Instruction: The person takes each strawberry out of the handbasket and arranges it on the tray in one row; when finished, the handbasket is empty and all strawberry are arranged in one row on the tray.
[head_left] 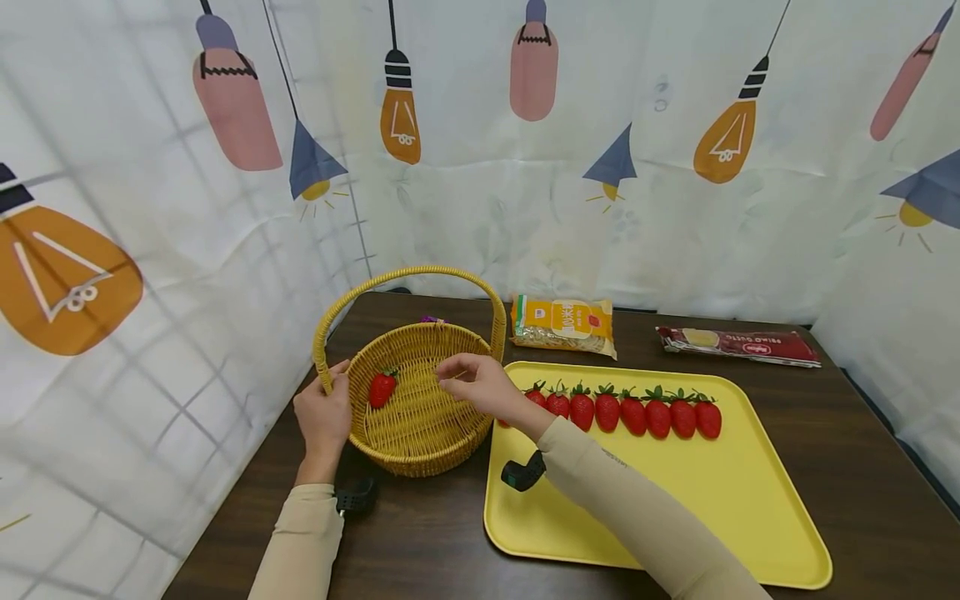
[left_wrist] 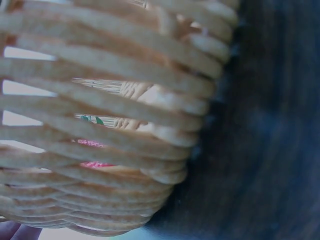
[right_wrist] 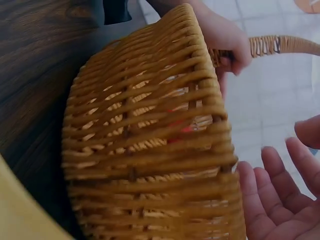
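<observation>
A yellow wicker basket [head_left: 427, 458] with a tall arched handle stands on the table, and one red strawberry [head_left: 381, 390] lies inside near its left wall. My left hand [head_left: 324, 408] grips the handle's foot at the left rim; the right wrist view also shows this left hand [right_wrist: 227, 37] there. Over the basket's right side is my right hand [head_left: 480, 387], fingers loosely bent and holding nothing. Its fingers [right_wrist: 280, 185] are spread beside the rim in the right wrist view. Through the weave in the left wrist view shows a bit of the strawberry [left_wrist: 92, 145].
A yellow tray [head_left: 705, 492] lies right of the basket, with a row of several strawberries [head_left: 607, 411] along its far side, partly behind my right wrist. Behind it are a yellow food packet [head_left: 566, 325] and a dark red packet [head_left: 742, 345]. Printed curtains surround the dark table.
</observation>
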